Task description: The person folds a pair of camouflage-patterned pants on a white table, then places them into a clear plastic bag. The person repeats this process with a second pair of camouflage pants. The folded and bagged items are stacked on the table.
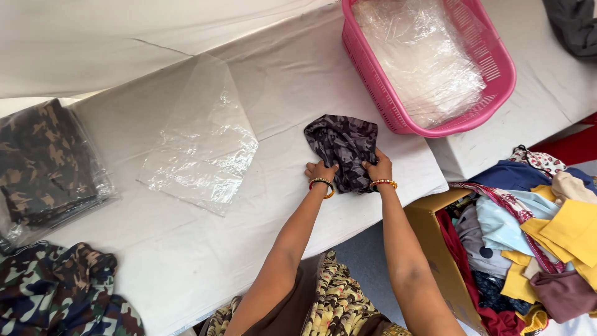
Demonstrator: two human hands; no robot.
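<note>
Head view: left hand (320,170) and right hand (379,168) both closed on the near edge of the dark camo cloth (342,151), fingers curled, pinching fabric. Cloth lies bunched on the table (186,261), close to its right edge, just left of the pink basket (497,93). To do it well, I'd keep the grips level and flatten the bunch before any fold. Room: clear bag (202,140) lies left, bare table between them. Right edge is near; cardboard box (435,249) of clothes sits below it.
</note>
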